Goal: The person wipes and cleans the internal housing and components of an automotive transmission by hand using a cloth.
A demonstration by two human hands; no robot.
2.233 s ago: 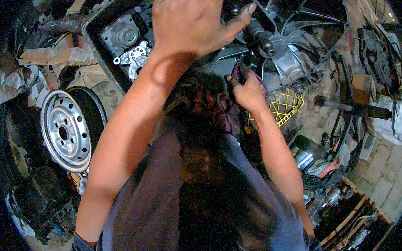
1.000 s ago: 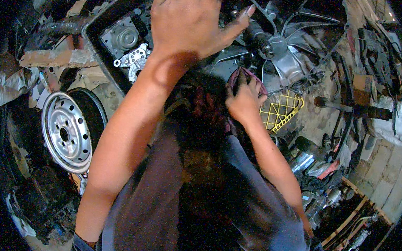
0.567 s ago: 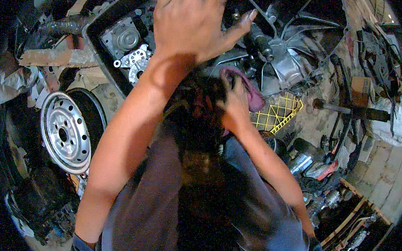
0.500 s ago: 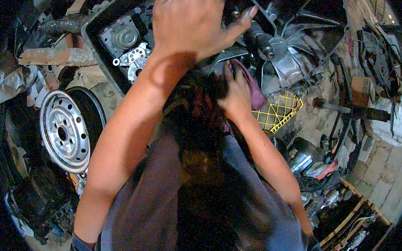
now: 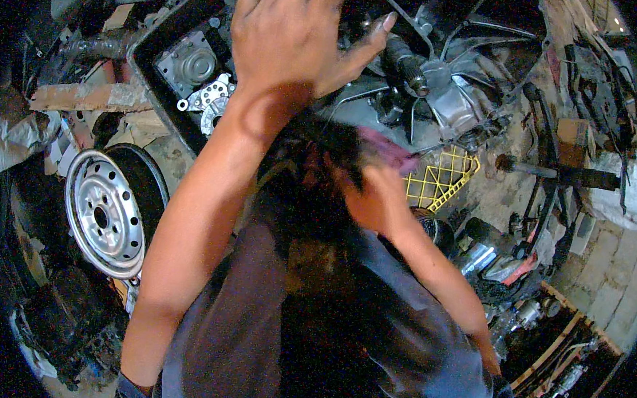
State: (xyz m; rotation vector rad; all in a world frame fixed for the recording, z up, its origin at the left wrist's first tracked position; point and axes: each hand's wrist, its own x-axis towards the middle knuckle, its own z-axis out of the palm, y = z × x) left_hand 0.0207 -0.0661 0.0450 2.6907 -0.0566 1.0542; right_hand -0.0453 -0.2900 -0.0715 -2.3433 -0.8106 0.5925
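My left hand (image 5: 288,40) reaches over the large metal gearbox casing (image 5: 381,122) at the top, its thumb stretched out to the right and its fingers apart. Its fingertips run to the upper edge, and what lies beneath the palm is hidden. My right hand (image 5: 380,199), low and close to my knees, is at a purple cloth (image 5: 391,149). The fingers are curled, partly in dark shade and smeared by motion; the cloth shows just beyond them. A splined shaft (image 5: 413,77) sticks up from the casing, to the right of my left thumb.
A black tray (image 5: 141,64) holds a round-topped metal part (image 5: 192,63) and a silver drilled plate (image 5: 211,97). A steel wheel rim (image 5: 102,211) stands at the left. A yellow plastic grid (image 5: 444,177) lies right of my right hand. Metal parts fill a wooden-edged box (image 5: 562,334) at lower right.
My right hand has drawn back toward my body, and the purple cloth has shifted down with it. My left hand has moved slightly left and stays spread.
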